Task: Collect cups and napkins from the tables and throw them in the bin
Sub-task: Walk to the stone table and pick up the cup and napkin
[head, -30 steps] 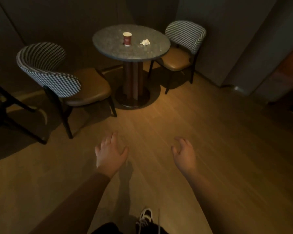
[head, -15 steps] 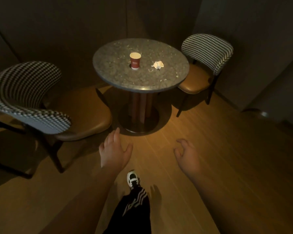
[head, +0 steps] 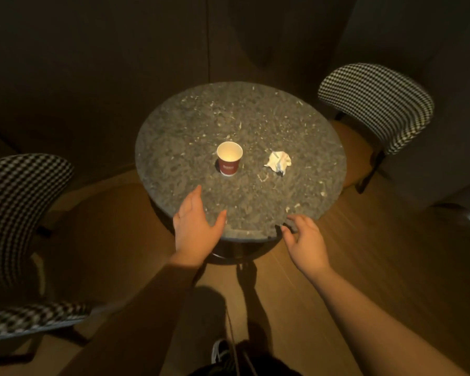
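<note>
Nothing is collected yet: the red paper cup (head: 229, 162) and crumpled white napkin (head: 279, 162) sit on the round speckled tabletop (head: 296, 126); both my grips, left hand (head: 196, 229) and right hand (head: 307, 244), are wide and empty.

The scene is dim, with warm light from above falling on the table (head: 190, 126) and the floor (head: 391, 253) while the walls stay nearly black. Arm shadows lie on the floor below. The chairs (head: 375, 104) at the edges look bent and slightly blurred.
</note>
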Demonstrator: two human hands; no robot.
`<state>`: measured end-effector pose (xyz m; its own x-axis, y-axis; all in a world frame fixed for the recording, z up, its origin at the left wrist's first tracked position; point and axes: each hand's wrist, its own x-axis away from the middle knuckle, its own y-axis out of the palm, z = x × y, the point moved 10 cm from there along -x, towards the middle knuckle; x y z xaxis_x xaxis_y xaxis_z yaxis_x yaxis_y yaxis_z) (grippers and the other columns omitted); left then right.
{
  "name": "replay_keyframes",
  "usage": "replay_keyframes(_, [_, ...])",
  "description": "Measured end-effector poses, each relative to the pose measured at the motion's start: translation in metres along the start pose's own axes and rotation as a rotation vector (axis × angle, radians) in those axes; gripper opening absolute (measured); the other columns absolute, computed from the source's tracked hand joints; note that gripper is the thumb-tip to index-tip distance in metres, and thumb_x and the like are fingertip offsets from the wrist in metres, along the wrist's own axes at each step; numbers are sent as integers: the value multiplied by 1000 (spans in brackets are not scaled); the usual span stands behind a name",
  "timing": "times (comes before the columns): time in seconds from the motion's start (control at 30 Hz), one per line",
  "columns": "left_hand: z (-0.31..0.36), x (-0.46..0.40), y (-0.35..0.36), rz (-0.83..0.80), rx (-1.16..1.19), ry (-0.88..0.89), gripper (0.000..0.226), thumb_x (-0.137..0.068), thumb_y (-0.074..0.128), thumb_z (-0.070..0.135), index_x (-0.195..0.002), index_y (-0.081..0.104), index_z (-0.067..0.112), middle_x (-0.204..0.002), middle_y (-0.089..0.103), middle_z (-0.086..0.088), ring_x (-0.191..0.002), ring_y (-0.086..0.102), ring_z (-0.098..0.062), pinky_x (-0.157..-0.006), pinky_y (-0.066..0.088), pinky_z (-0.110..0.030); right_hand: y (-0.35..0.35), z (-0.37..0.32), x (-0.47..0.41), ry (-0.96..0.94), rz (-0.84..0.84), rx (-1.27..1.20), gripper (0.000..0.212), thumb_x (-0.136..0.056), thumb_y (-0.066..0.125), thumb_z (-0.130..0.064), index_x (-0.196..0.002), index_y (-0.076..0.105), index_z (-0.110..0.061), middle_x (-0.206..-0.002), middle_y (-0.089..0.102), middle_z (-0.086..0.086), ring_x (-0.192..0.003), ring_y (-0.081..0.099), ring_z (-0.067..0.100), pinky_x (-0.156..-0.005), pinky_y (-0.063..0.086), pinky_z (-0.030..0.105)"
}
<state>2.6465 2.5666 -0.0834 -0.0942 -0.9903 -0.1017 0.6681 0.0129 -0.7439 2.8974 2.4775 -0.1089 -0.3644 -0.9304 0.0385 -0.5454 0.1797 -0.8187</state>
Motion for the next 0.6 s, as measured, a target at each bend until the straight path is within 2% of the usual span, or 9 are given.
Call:
replay_keyframes(0.27, [13, -115, 56, -51, 181, -70, 100, -72, 78, 38, -147, 20, 8, -146, 32, -14, -134, 33, -27, -110, 30, -43, 1, 3, -134, 3, -49, 17, 39, -93, 54, -26, -129, 53, -10, -134, 48, 10, -125, 44, 27, -105, 35, 35])
replay_keyframes(0.4, [26, -154, 82, -34, 84, 25, 104, -62, 87, 30, -141, 28, -3, -137, 41, -24, -126, 42, -36, -101, 34, -39, 13, 10, -202, -5, -94, 65, 49, -92, 55, -27, -137, 43, -13, -149, 31, 13, -137, 30, 30, -113, 29, 38])
replay_keyframes(0.5, [24, -180, 99, -54, 13, 11, 109, -62, 86, 37, -144, 23, 6, -136, 39, -20, -121, 45, -35, -95, 37, -39, 33, 17, -240, -29, -175, 127, 63, -92, 55, -31, -146, 28, -15, -158, 12, 12, -145, 13, 30, -117, 18, 37])
replay_keyframes(0.6, [17, -200, 112, -90, -5, -53, 109, -65, 82, 41, -147, 15, 15, -139, 39, -15, -123, 44, -32, -96, 41, -44, 57, 23, -257, -73, -291, 157, 69, -92, 55, -31, -149, 21, -14, -159, 6, 14, -146, 7, 31, -119, 14, 38])
